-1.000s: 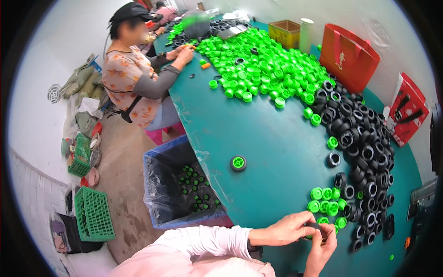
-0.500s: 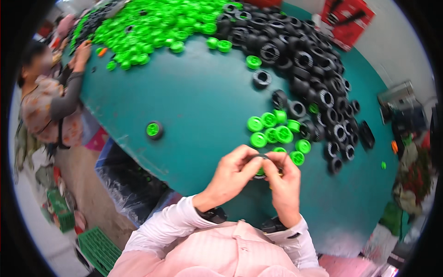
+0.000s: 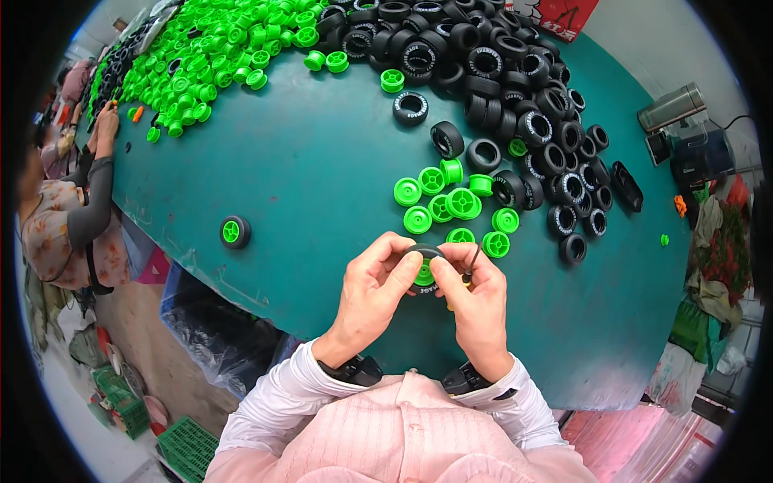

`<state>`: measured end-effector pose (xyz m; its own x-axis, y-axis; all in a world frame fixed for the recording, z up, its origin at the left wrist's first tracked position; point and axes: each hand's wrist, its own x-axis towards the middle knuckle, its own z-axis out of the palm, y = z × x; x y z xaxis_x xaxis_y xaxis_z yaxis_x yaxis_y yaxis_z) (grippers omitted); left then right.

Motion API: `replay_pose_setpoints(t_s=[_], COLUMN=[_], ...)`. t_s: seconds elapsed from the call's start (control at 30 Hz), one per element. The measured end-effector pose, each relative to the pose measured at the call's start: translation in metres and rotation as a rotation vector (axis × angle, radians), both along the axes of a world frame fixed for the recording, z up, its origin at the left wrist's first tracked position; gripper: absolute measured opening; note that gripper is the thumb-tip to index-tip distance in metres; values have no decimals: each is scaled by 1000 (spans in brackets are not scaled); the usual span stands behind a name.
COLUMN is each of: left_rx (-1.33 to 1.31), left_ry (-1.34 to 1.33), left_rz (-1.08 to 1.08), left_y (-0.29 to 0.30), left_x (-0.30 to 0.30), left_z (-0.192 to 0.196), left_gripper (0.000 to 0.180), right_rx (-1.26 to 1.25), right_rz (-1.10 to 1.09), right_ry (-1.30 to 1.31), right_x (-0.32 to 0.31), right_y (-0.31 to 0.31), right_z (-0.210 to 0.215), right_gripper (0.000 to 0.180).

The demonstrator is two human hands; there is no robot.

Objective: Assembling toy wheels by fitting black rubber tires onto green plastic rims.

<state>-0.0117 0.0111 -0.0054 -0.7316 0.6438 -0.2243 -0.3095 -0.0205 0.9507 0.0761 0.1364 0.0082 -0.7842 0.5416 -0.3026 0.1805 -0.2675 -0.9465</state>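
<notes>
Above the near part of the table, both hands pinch a toy wheel (image 3: 424, 275), a black rubber tyre with a bright green hub inside it. My left hand (image 3: 369, 296) grips its left side, thumb pressed on the tyre's upper edge. My right hand (image 3: 477, 299) holds the opposite side. A thin dark-shafted tool with a yellow part (image 3: 468, 276) is tucked among the right fingers; its kind is not clear. Just beyond the hands lie several loose green hubs (image 3: 461, 203). A tyre with a green hub in it (image 3: 234, 232) rests alone to the left.
Black tyres (image 3: 483, 64) are heaped at the far right, green hubs (image 3: 217, 48) at the far left of the green table (image 3: 314, 161). Another person (image 3: 68, 217) works at the left edge. A plastic-lined bin (image 3: 213, 330) stands below that edge; a metal flask (image 3: 672, 107) is at right.
The view has shifted and sharpened. The wheel between my hands now shows its green hub face more fully, and my thumbs have drawn farther apart on the tyre.
</notes>
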Motion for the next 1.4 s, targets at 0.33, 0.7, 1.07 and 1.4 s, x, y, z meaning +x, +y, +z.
replay_pose_setpoints(t_s=[0.33,0.7,1.07,1.4], left_rx=[-23,-35,-84,1], left_ry=[-81,81,-67,46], left_rz=[1,-108,-136,28], left_y=[-1,-2,1,5], left_x=[2,7,-2,4], left_z=[2,3,1,-1], left_gripper=[20,20,21,21], right_rx=[-41,412,163,320], right_rz=[22,110,135,58], right_ry=[40,107,30,124], right_x=[4,7,9,-1], right_y=[10,15,21,2], right_z=[-8,-2,-10,-4], right_gripper=[20,14,14,16])
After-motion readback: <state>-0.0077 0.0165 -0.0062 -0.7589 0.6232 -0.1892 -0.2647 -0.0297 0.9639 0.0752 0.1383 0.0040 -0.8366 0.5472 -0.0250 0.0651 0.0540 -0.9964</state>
